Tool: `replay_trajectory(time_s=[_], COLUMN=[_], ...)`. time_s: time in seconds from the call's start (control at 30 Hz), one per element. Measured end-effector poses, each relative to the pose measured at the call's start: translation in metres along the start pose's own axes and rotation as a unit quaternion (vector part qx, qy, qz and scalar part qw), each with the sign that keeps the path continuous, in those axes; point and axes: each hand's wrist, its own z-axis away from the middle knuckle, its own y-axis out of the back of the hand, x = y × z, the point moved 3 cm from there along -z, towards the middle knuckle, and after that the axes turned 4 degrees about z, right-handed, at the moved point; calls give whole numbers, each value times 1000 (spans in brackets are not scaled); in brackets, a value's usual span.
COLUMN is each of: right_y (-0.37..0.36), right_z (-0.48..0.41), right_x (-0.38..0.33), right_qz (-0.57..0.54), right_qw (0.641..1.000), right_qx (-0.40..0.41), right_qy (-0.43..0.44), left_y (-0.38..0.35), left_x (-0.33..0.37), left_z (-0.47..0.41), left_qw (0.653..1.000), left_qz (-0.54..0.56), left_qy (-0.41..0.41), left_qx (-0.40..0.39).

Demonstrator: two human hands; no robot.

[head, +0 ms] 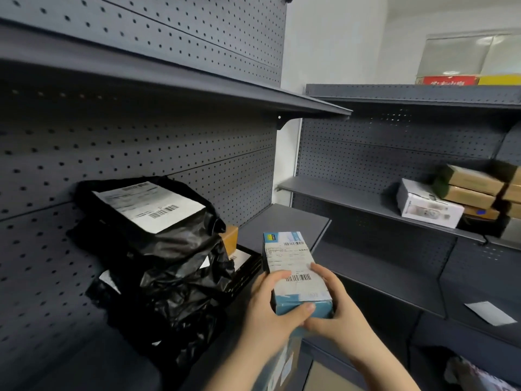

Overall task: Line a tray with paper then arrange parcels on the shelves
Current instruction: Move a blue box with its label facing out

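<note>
Fingers [303, 309] of both hands clasp blue box [293, 266] beside grey pegboard shelf [284, 221].

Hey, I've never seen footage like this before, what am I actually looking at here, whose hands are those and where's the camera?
There is no machine here. The single picture comes from a wide-angle camera worn on a person's head, looking forward and down, which is why the lines bend at the edges.

The two bare hands belong to that person. The left hand and the right hand together hold a small blue box with a white shipping label and barcode on top.

Around them are dark grey shelves with perforated back panels. On the left shelf sits a pile of black plastic mailer bags, the top one labelled, with a small brown carton and a flat black box tucked behind. On the right shelf lie a white box and cardboard parcels bound with dark tape.
</note>
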Motion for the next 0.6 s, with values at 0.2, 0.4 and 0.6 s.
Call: replay_trajectory(time_s=[0.2,0.4,0.6], right_y=[18,31,33], right_z=[-84,-184,-271], right_x=[25,42,58], right_qz=[-31,-4,14], right_qw=[997,989,974], right_qx=[-72,-145,-225], right_qy=[-2,16,28], left_y=[-9,-16,-17], left_x=[-28,-45,-61], left_z=[-67,-146,-205], left_qw=[999,993,982], left_qz=[-30,-60,-86], left_qy=[5,37,75], left_qx=[29,93,150])
